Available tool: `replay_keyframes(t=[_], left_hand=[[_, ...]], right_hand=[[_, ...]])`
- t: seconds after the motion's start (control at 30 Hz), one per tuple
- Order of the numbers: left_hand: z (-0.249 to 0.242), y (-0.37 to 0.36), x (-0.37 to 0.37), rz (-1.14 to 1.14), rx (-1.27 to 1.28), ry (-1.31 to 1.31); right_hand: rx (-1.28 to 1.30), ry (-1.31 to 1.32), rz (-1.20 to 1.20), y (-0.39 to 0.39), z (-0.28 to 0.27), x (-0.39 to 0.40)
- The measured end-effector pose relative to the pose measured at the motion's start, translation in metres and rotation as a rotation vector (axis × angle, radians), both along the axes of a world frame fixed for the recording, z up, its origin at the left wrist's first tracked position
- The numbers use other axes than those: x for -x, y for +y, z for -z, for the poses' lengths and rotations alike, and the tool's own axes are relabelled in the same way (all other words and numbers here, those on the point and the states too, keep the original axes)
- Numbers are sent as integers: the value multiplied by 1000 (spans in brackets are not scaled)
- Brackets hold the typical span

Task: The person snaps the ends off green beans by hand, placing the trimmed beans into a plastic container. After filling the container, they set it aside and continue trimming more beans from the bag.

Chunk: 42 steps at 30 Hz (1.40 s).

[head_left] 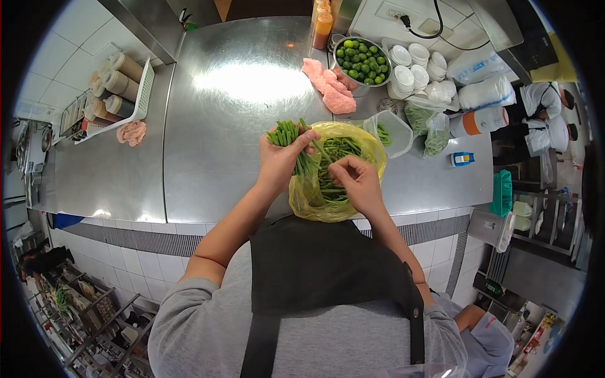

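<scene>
My left hand (285, 159) is closed around a bunch of thin green stalks (287, 134), held upright over the left rim of a yellow plastic bag (372, 143). The bag stands open at the counter's front edge, with more green stalks (340, 148) lying loose in it. Above the bag's opening, my right hand (359, 183) is pinched shut. One single stalk slants from beside the bunch toward its fingertips, and the pinch seems to be on its end. A clear plastic container (398, 140) with some green pieces lies tilted just behind the bag.
On the steel counter (220, 138) are a pink cloth (329, 86), a bowl of limes (362, 61), stacked white lidded cups (403, 79), bagged greens (436, 135) and a small blue-labelled item (462, 159). A bottle rack (135, 107) stands left. Other people are at the right.
</scene>
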<state>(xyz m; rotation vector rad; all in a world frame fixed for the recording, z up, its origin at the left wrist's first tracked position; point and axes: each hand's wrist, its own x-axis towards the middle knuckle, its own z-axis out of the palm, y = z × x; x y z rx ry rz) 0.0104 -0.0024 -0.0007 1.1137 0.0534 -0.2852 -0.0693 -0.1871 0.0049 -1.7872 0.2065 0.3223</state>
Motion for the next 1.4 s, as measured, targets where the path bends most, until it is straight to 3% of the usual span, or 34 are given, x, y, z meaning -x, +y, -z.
replay_keyframes(t=[0.07,0.2,0.3,0.37,0.4,0.47,0.5,0.57,0.6,0.67,0.7,0.77,0.83,0.9,0.97,1.03,1.2,1.3,1.37,1.4], left_hand=[[-1,4,0,-9,-5,-14],[-9,6,0,30,60,59],[-10,6,2,65,145,158],[-11,2,5,109,184,202],[-14,-2,9,124,249,262],[-17,-9,11,134,315,323],[-17,-11,9,112,326,375],[-12,-10,4,82,340,427],[-3,-6,0,106,343,444],[10,6,-3,216,320,415],[6,4,-2,226,318,418],[-5,3,2,120,357,518],[0,3,4,142,406,523],[1,4,5,149,459,526],[-3,3,7,136,420,545],[7,6,6,167,389,552],[1,6,11,284,307,478],[1,4,13,295,217,439],[-2,2,14,367,-5,252],[-5,1,16,366,-4,251]], right_hand=[[29,-112,116,5,-3,-1],[95,-231,92,7,-10,-1],[23,-408,10,10,-28,0],[-58,-680,122,11,-30,0],[-55,-679,122,11,-28,0],[-357,-603,382,11,-20,-1],[-358,-600,378,12,-22,-1],[-700,-603,476,11,-34,-3],[-700,-602,475,6,-39,-4],[-563,-517,274,-11,-46,-5],[-560,-519,285,-15,-44,-7],[32,-430,132,-20,-36,-12],[130,-428,125,-15,-30,-12],[460,-405,48,-9,-24,-8],[511,-393,-63,-19,8,0],[766,-59,-312,-20,19,11],[871,-224,-320,-16,12,22],[695,-199,-369,-28,4,18],[377,-119,-78,-31,-12,13],[252,-214,-23,-33,-13,11]])
